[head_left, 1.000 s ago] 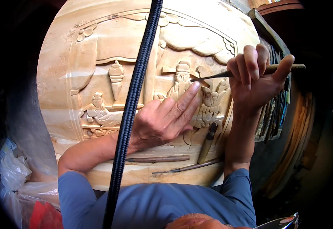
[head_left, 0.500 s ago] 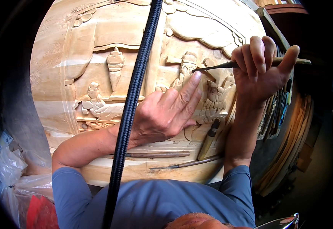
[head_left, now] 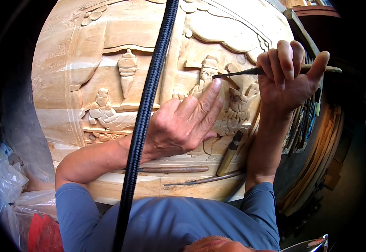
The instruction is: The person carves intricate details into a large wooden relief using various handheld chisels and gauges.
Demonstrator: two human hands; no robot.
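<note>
A large pale wooden relief panel (head_left: 107, 38) with carved figures fills the view. My right hand (head_left: 290, 73) grips a thin carving chisel (head_left: 237, 73) by its handle, and the metal tip meets a carved figure (head_left: 208, 71) near the panel's middle. My left hand (head_left: 183, 124) lies flat on the carving with fingers spread, its fingertips just below the chisel tip. A carved bird-like shape (head_left: 239, 103) sits between my two hands.
A black braided cord (head_left: 147, 113) hangs down across the panel. Several other carving tools (head_left: 199, 180) and a wooden-handled one (head_left: 231, 153) lie on the panel's lower edge. More tools (head_left: 306, 117) stand at the right. Clear plastic bags (head_left: 10, 189) sit at lower left.
My view has shifted slightly, so the panel sits lower and larger. The chisel tip stays at the carved figure, and my left fingers remain beneath it.
</note>
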